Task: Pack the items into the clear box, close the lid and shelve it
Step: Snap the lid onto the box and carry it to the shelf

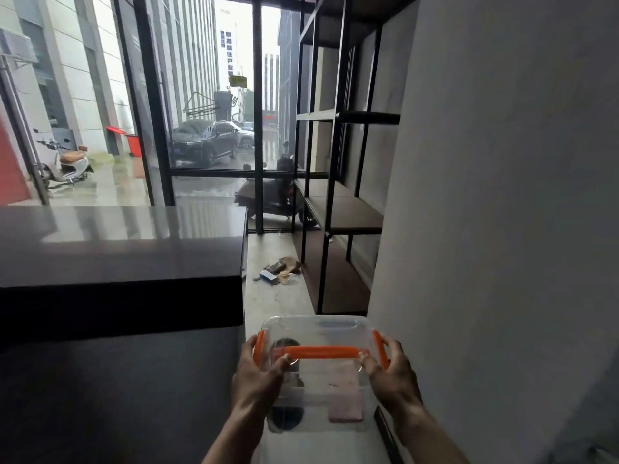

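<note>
Head view: clear box [320, 380], lid on, held between both hands. Left hand [256, 376] grips its left side by the orange latch [259, 349]; right hand [390, 375] grips the right side. Black shelf unit [338, 209] stands beyond the hands, ahead-right.

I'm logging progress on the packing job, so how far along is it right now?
Packing looks done: a pink item and a dark round one show inside the clear box. Its lid with the orange handle appears closed. In hand: the left hand and right hand carry the box by its sides. Left: setting it on the black shelf unit ahead.
</note>
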Tool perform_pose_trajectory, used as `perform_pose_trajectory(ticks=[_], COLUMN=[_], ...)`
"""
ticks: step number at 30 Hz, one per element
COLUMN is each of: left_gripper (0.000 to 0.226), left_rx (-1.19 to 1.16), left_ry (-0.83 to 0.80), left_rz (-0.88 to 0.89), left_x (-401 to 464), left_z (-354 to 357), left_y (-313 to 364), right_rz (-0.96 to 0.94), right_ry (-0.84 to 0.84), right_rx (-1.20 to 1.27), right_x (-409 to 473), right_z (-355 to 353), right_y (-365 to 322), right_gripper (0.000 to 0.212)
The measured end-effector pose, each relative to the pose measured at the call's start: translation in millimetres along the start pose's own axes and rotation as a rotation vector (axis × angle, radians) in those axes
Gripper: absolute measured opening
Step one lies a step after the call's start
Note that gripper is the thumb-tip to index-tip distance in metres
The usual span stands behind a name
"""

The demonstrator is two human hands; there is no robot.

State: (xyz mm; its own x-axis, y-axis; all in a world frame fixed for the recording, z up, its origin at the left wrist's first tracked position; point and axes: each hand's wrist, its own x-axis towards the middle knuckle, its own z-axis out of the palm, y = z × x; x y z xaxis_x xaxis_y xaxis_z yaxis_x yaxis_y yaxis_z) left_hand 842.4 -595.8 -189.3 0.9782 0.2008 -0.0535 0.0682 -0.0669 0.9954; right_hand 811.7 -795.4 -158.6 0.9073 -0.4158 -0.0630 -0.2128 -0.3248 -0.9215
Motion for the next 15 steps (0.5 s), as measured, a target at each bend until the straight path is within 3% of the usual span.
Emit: perform_pose_trajectory(ticks=[7, 15], left_gripper=[0.083, 0.087], left_rx=[0.015, 0.011], left_ry=[-0.009, 0.024], left_rz=[-0.001, -0.014], left_x=[138.3, 329.4], left_z=[37.6, 129.4], left_y=[36.8, 31.8], right_rz=[-0.003, -0.042], right_ry=[0.000, -0.026], right_rx=[0.021, 0.057], right_x=[136.9, 354.4], right_z=[32.8, 78.8], right_y=[-48.7, -54.5], right_gripper=[0.055, 0.059])
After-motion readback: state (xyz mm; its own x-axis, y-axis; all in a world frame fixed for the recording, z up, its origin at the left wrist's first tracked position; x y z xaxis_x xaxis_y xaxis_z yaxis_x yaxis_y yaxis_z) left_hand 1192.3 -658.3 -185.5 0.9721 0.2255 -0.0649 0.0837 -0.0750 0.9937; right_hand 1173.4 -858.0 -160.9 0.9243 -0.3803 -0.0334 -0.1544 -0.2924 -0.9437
